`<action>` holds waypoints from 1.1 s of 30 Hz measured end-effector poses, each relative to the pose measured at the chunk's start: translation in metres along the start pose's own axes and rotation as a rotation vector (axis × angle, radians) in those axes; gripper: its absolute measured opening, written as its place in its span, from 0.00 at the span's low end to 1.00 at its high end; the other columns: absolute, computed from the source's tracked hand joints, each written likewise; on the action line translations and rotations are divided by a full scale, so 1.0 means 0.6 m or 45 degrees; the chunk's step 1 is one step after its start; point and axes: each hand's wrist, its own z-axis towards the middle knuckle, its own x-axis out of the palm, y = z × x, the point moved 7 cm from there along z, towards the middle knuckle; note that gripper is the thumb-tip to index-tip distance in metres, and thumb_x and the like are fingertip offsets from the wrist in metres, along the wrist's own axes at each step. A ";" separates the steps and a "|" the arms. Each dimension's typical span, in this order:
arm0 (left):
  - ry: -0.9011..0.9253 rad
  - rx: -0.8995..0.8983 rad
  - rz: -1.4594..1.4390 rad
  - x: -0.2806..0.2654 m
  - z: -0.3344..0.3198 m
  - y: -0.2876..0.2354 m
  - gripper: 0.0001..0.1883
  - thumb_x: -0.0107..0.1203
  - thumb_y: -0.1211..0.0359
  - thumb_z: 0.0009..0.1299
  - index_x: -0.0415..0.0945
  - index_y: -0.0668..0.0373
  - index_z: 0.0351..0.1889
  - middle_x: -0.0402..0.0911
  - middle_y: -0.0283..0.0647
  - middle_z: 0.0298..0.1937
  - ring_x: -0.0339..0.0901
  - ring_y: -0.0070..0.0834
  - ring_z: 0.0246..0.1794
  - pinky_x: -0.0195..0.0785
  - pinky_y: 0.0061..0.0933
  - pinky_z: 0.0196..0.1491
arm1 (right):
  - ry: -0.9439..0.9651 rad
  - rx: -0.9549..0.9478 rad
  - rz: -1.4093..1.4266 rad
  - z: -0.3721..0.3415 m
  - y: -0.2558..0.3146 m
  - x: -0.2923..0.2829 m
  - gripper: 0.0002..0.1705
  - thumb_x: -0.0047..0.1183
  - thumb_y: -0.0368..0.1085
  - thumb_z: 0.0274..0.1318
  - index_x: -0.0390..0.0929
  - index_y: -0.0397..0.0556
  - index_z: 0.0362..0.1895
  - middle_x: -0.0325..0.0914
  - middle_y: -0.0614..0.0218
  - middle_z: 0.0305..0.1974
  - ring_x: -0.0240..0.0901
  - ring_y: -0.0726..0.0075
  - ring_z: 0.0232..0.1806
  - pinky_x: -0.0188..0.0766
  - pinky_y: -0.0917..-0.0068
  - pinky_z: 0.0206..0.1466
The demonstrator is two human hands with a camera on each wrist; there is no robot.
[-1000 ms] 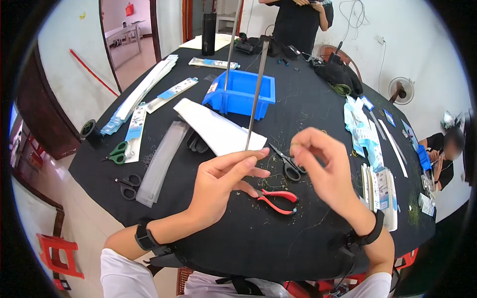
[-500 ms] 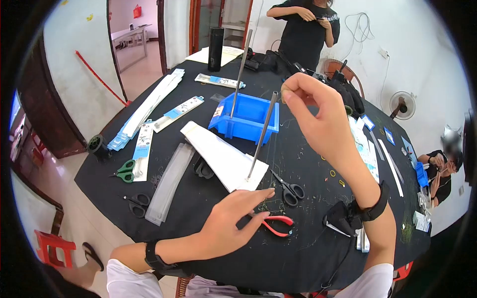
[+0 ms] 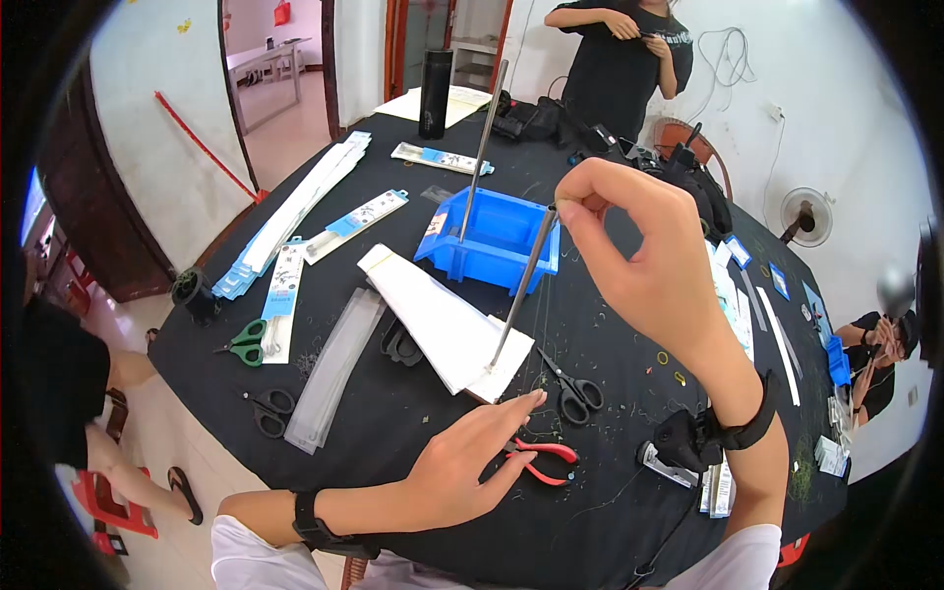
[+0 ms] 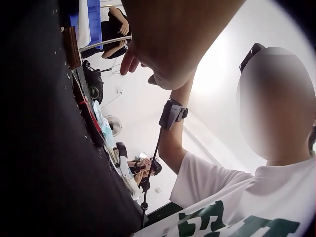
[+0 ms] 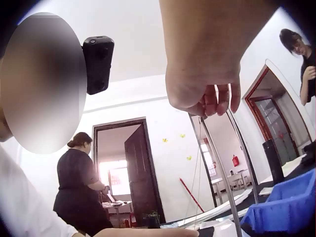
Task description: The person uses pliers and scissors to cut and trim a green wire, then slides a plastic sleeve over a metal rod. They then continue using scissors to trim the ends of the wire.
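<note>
From the right wrist: the right hand [image 5: 205, 79] has thumb and finger tips shut together in a small pinch on a thin thread [image 5: 198, 148]. The thread hangs down from the tips toward the left hand [image 5: 148, 233]. The top of the near rod [image 5: 220, 170] is right by the pinch; I can't tell if they touch. I think a soft, firm pinch is best, with the thread lifted smoothly so it doesn't rub on the rod or snap.

From the head: the left fingers are out nearly straight, with the thumb apart from them. I can't tell if they hold the thread's low end. The near rod stands on the white sheets [image 3: 433, 320], just past the left fingertips. It would help to keep those fingers low and off the rod. Black scissors [image 3: 578, 395] lie just beside the left fingertips, and red pliers [image 3: 551, 464] lie by the left thumb. Both could snag the thread. The far rod [image 3: 482, 147] and blue bin [image 3: 492, 236] are past the right fingertips, on their left side.

From the left wrist: a brown block [image 4: 72, 48] sits beyond the fingers. The arm hides most of the hand, so I can't see a grip.
</note>
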 end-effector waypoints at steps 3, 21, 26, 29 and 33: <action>0.000 0.016 0.021 0.000 -0.001 -0.002 0.32 0.59 0.75 0.61 0.62 0.64 0.66 0.74 0.49 0.57 0.76 0.42 0.50 0.72 0.34 0.49 | -0.080 -0.053 -0.016 -0.004 0.005 -0.002 0.02 0.51 0.25 0.47 0.74 0.43 0.28 0.73 0.61 0.22 0.72 0.62 0.23 0.68 0.73 0.28; 0.028 0.197 0.636 0.012 0.005 -0.027 0.35 0.63 0.72 0.55 0.63 0.74 0.61 0.73 0.53 0.54 0.73 0.45 0.48 0.72 0.36 0.45 | 0.181 0.358 0.286 -0.112 -0.020 0.041 0.07 0.56 0.32 0.54 0.81 0.41 0.34 0.80 0.57 0.25 0.80 0.66 0.25 0.73 0.75 0.29; -0.009 0.228 0.751 0.015 0.014 -0.028 0.35 0.64 0.71 0.55 0.64 0.74 0.60 0.73 0.52 0.53 0.73 0.45 0.47 0.72 0.35 0.44 | 0.201 0.649 0.562 -0.173 -0.036 0.081 0.09 0.50 0.32 0.60 0.79 0.38 0.37 0.82 0.60 0.27 0.81 0.69 0.29 0.76 0.75 0.33; -0.046 0.241 0.769 0.010 0.016 -0.034 0.31 0.63 0.72 0.55 0.67 0.73 0.57 0.73 0.52 0.54 0.73 0.44 0.46 0.72 0.35 0.43 | 0.243 0.806 0.801 -0.198 -0.053 0.121 0.10 0.48 0.32 0.62 0.78 0.37 0.38 0.82 0.61 0.29 0.81 0.72 0.32 0.75 0.76 0.34; -0.123 0.318 0.778 -0.012 0.024 -0.052 0.22 0.61 0.75 0.56 0.74 0.71 0.51 0.77 0.49 0.50 0.76 0.42 0.41 0.72 0.36 0.42 | 0.432 0.885 0.788 -0.213 -0.056 0.148 0.12 0.48 0.33 0.64 0.79 0.36 0.36 0.81 0.61 0.27 0.79 0.75 0.31 0.74 0.77 0.36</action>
